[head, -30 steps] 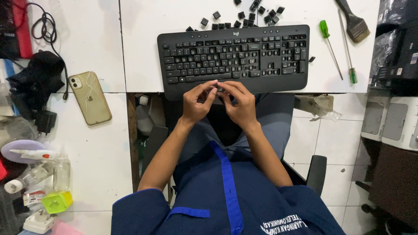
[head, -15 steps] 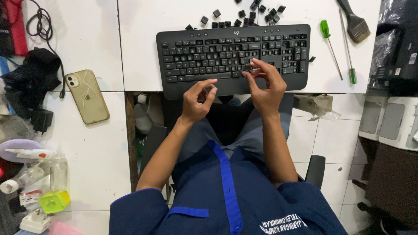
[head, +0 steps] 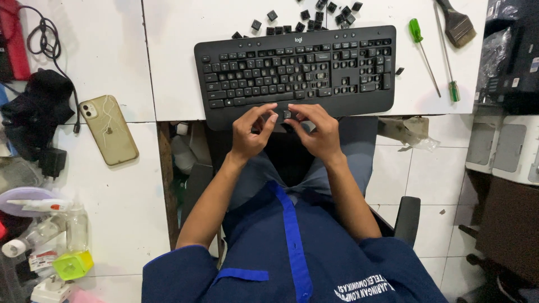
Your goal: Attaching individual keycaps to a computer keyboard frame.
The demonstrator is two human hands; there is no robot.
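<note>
White desk (head: 168,45): right hand (head: 317,134) is back from the keyboard (head: 295,70); both hands pinch a keycap (head: 287,114), left hand (head: 252,132) too.

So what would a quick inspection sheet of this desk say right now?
Surface: white table, mostly bare at the front.
Job's things: black keyboard with keys missing; small keycap between both hands.
Clutter: loose keycaps, two green screwdrivers, brush, phone, bottles.
Fingers: left hand and right hand meet at the keycap; who pinches it is unclear.
Cables: black cord coiled at left.
Surroundings: white tiled floor, chair arm.
</note>
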